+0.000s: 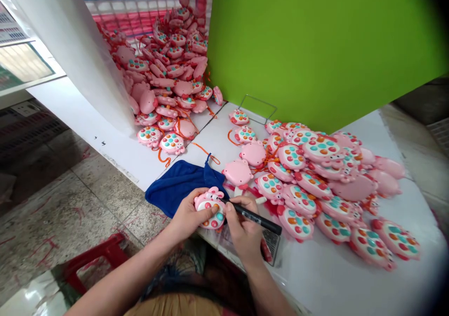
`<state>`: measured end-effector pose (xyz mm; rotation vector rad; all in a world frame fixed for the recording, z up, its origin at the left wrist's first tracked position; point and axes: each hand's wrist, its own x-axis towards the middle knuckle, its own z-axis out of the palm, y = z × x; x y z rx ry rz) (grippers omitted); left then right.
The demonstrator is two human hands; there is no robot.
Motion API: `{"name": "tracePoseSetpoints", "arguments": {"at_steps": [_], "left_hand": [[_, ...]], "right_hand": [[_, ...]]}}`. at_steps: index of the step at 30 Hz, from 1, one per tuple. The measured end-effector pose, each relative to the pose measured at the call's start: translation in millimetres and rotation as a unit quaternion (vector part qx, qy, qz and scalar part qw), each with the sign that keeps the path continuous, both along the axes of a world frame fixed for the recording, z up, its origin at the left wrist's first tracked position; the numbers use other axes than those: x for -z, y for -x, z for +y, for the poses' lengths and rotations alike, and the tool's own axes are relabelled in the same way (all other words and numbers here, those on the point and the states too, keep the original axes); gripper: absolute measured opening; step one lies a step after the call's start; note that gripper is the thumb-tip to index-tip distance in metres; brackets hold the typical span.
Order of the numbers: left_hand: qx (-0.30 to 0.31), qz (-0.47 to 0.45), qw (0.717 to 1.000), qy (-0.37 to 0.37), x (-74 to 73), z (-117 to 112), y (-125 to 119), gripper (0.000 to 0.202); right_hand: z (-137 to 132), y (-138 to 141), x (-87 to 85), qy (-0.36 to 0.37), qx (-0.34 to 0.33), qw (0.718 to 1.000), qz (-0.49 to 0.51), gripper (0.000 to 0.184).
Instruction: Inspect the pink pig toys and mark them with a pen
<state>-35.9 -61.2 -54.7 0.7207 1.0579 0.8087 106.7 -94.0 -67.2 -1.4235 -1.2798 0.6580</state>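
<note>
A pink toy with a white face and coloured buttons (209, 209) is gripped in my left hand (187, 215), the thumb lying across its front. My right hand (245, 234) holds a black marker pen (261, 220), its tip at the toy's small animal head. Under and behind the held toy lies a dark blue cloth (178, 185). Close to my right hand, a small dark, flat case (271, 246) with something red on it lies partly covered at the table edge.
Many matching toys are heaped to the right (322, 180), and a taller pile (168, 73) leans against a mesh wall at the back left. A green panel (315, 49) stands behind the white table (329, 283). A red stool (94, 260) is on the floor, lower left.
</note>
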Motion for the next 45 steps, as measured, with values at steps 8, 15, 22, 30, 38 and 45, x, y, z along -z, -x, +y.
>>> {"name": "tracePoseSetpoints", "arguments": {"at_steps": [8, 15, 22, 30, 38, 45], "left_hand": [[-0.003, -0.002, 1.000, -0.007, -0.2, 0.2, 0.1, 0.060], [-0.008, 0.006, 1.000, -0.014, 0.1, 0.1, -1.2, 0.059], [-0.005, 0.012, 1.000, -0.020, -0.2, 0.0, -0.5, 0.059], [-0.002, 0.012, 1.000, -0.021, 2.9, -1.1, -0.1, 0.058], [0.001, 0.012, 1.000, -0.023, 4.2, -1.2, -0.4, 0.059], [0.006, 0.011, 0.999, -0.030, 5.0, -0.7, -0.8, 0.059]], "right_hand": [[-0.2, 0.6, -0.9, -0.015, 0.001, 1.000, -0.027, 0.010], [0.3, 1.6, -2.8, -0.016, 0.003, 0.999, -0.038, 0.009], [-0.2, 1.0, 0.3, -0.014, 0.003, 1.000, -0.025, 0.010], [-0.9, 0.7, -0.3, -0.008, -0.004, 1.000, -0.021, 0.010], [-0.8, 0.0, 1.4, -0.015, 0.000, 0.999, -0.035, 0.009], [-0.8, -0.9, 3.4, -0.012, -0.006, 0.999, -0.030, 0.009]]}}
